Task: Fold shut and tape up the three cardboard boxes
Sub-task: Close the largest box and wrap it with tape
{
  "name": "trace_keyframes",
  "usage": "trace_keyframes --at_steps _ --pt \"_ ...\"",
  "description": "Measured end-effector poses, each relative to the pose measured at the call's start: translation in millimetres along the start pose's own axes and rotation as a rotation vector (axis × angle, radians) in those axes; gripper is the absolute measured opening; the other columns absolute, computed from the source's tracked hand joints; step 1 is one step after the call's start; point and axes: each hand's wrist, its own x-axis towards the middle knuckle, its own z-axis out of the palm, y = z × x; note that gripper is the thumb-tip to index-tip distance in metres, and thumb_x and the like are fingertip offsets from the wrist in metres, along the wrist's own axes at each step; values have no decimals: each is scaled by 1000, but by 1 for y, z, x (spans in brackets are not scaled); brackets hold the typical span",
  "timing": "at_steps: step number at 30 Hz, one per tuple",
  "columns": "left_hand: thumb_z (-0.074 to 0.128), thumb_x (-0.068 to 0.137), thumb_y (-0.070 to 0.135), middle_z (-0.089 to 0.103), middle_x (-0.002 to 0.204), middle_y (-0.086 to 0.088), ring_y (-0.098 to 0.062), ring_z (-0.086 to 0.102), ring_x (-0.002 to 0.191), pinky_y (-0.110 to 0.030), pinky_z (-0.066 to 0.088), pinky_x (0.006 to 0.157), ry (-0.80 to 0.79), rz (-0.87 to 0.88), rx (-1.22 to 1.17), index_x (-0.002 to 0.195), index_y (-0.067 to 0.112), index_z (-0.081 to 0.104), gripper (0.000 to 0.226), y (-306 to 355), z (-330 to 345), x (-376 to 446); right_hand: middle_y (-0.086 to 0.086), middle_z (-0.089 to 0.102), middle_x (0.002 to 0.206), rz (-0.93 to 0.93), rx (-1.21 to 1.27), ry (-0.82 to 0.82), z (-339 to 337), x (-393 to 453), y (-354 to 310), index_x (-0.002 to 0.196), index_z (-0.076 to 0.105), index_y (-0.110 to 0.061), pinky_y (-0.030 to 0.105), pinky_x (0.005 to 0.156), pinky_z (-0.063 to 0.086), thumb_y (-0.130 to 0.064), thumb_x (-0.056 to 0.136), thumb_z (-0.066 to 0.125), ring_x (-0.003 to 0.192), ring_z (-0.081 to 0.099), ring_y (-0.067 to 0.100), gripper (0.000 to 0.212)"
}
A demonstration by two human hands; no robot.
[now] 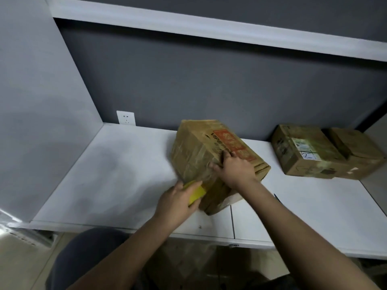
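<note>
A brown cardboard box (199,149) with an orange label stands tilted on the white desk (117,174), its taped face turned toward me. My right hand (234,170) presses flat on the box's near edge, thumb on the taped face. My left hand (178,201) grips a yellow tape roll (196,193) held against the box's lower left corner. Two more cardboard boxes sit at the back right: one with a white label (301,155) and a smaller one (356,151) touching its right side.
A white wall socket (125,117) is on the grey back wall, left of the box. A dark pen-like object (277,198) lies on the desk beside my right forearm. A shelf (188,24) runs overhead. A grey partition (41,101) closes the left side.
</note>
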Motion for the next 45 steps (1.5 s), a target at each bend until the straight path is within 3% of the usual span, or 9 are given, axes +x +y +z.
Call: trace_keyframes --at_steps 5,10,14,16,23,28,33,38,45 --pt "50 87 59 50 118 -4 -26 59 96 -30 48 75 24 87 42 140 46 35 57 10 -65 12 11 58 132 24 340 -59 -25 -3 27 137 48 -19 33 90 39 -65 90 43 120 53 32 65" --pt "58 82 56 52 119 6 -20 57 104 -31 48 80 93 144 -133 135 43 39 57 23 -105 21 13 66 116 161 857 -124 -18 -10 57 118 62 -7 43 95 49 -58 89 54 103 63 30 60" --pt "61 83 51 53 123 8 -17 55 110 -30 46 85 124 203 -218 131 39 45 51 42 -103 39 9 73 101 209 1109 -213 -13 -13 85 111 66 -5 30 73 56 -52 88 58 81 71 19 52" --pt "60 84 52 53 128 8 -17 53 114 -33 46 92 100 201 -259 130 39 47 50 53 -98 57 9 73 102 223 1158 -263 -10 -16 99 111 67 -7 36 85 56 -55 87 58 87 71 22 55" --pt "55 84 58 52 121 3 -18 51 115 -36 46 94 30 197 -218 134 46 44 53 91 -76 99 10 43 147 -8 350 375 15 -35 112 142 45 -13 33 105 34 -30 99 46 134 42 28 46" --pt "61 84 51 51 131 2 -17 48 121 -29 42 95 109 236 -245 137 34 43 58 100 -68 102 -2 7 162 -205 -11 279 33 -54 106 154 13 -17 34 120 -5 -48 100 28 148 -7 12 64" --pt "66 83 45 51 126 10 -13 52 111 -29 44 87 125 246 -463 125 34 39 52 88 -62 99 3 17 160 -229 212 168 25 -53 99 154 10 -16 22 116 -5 -65 92 34 148 6 13 82" --pt "59 90 42 43 131 15 -8 46 119 -32 46 92 17 288 -541 129 38 34 46 75 -56 92 4 14 161 -164 226 119 27 -49 98 154 11 -17 29 121 4 -71 88 35 149 5 14 89" --pt "53 87 55 57 119 8 -9 50 96 -21 32 83 17 456 -67 127 37 51 43 54 -96 95 -3 2 162 -176 223 68 26 -46 102 153 4 -35 32 121 1 -85 73 22 149 -2 11 96"
